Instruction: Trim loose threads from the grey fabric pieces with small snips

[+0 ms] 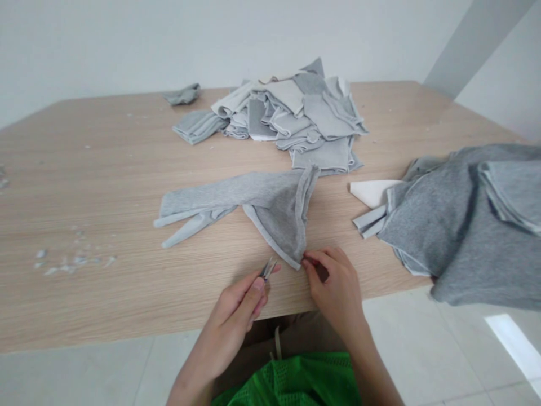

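A grey fabric piece (pixel 279 208) with pale edges lies on the table in front of me, its narrow strips pointing left. My right hand (pixel 333 279) pinches its near corner between thumb and fingertips. In my left hand (pixel 243 301) is a small pair of thread snips (pixel 268 268), held with the metal tips pointing up and away from me. The snips' tips are a little left of the fabric's corner and apart from it. Most of their body is hidden inside my fingers.
A loose pile of folded grey and white fabric pieces (pixel 296 113) lies at the back. One small grey piece (pixel 182 95) sits left of it. Larger grey cloth (pixel 456 220) hangs over the table's right front edge. Thread scraps (pixel 70 262) lie scattered at left.
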A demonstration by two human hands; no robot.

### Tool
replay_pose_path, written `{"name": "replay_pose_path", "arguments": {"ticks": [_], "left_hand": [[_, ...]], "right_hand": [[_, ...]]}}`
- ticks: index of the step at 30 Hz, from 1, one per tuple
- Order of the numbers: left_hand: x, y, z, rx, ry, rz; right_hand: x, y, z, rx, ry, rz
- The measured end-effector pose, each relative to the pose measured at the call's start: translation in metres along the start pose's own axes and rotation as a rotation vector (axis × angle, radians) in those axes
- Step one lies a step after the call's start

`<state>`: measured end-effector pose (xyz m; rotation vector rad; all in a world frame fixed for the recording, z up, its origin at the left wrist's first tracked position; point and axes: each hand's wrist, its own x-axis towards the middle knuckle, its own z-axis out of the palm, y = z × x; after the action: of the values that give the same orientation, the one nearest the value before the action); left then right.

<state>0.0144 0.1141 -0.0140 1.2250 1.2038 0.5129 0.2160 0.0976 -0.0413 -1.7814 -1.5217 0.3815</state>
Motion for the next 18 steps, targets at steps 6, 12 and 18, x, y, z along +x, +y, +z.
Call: {"name": "replay_pose_path", "arguments": {"ticks": [6, 12, 18], "left_hand": [[0.0001, -0.0011, 0.0007, 0.024, 0.018, 0.024], [-0.0021, -0.0014, 0.0001, 0.039, 0.015, 0.038], [-0.0017, -0.0016, 0.0009, 0.034, 0.013, 0.037]], "right_hand": [[-0.0011, 0.0023, 0.0014, 0.006, 0.024, -0.011], [-0.0020, 0.0006, 0.0010, 0.063, 0.068, 0.015], [-0.0018, -0.0028, -0.0027, 0.119, 0.076, 0.053]]}}
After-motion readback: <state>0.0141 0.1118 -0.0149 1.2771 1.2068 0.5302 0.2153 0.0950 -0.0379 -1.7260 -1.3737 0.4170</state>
